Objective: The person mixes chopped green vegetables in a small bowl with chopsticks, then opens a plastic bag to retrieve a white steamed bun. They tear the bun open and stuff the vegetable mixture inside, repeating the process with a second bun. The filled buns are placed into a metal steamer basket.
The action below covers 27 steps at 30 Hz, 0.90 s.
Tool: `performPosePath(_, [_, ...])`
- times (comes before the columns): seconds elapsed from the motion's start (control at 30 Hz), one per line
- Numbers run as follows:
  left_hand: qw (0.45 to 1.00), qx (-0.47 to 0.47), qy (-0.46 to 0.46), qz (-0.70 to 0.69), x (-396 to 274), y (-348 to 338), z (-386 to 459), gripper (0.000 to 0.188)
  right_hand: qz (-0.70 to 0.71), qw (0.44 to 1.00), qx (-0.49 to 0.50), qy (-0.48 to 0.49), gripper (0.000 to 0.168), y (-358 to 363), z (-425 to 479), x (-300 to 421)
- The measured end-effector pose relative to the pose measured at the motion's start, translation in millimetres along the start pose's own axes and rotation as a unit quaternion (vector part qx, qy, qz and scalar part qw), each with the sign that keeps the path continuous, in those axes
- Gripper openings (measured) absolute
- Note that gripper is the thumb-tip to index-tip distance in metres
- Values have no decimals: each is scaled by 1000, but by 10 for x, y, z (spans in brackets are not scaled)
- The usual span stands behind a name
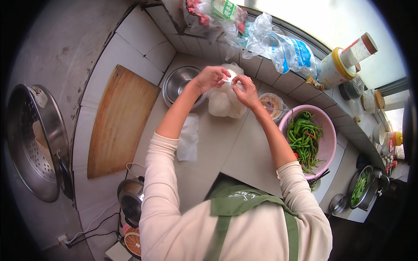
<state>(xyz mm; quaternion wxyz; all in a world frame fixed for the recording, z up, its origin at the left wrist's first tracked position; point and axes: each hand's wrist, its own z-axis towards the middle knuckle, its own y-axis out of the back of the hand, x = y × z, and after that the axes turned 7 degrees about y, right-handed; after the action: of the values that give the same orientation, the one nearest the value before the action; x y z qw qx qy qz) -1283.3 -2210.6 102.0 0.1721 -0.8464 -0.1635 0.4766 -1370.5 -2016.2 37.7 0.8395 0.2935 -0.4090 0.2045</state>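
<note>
Both of my hands are raised over a thin plastic bag (pixel 225 104) with pale, rounded contents, standing near the back of the tiled counter. My left hand (pixel 212 78) pinches one side of the bag's twisted white top. Close by on the right, my right hand (pixel 244 88) grips the other side between thumb and fingers. Left of the bag are nested stainless steel bowls (pixel 179 81), partly behind my left forearm. A white sheet or flat bag (pixel 187 138) lies below them. To the right stands a round clear plastic container (pixel 271 103) with food inside.
A pink plastic basket (pixel 329 140) of green and red chili peppers (pixel 303 140) sits at the right. A wooden cutting board (pixel 122 124) leans on the left wall, near a steel pot (pixel 130 199). Plastic bags (pixel 290 52) and tins (pixel 334 70) line the window ledge.
</note>
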Motion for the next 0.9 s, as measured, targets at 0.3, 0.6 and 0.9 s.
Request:
performPosePath(0.3, [914,-275,-173,243,227,-22,68,30,41,999,-7,4,19,36,-169,-162])
performPosePath(0.6, [875,-193,-175,408,191,-209,59,46,-75,995,15,58,25,127,-47,75])
performPosePath(0.9, [521,-320,-146,778,60,-82,-304,19,-183,981,40,53,27,720,-170,-47])
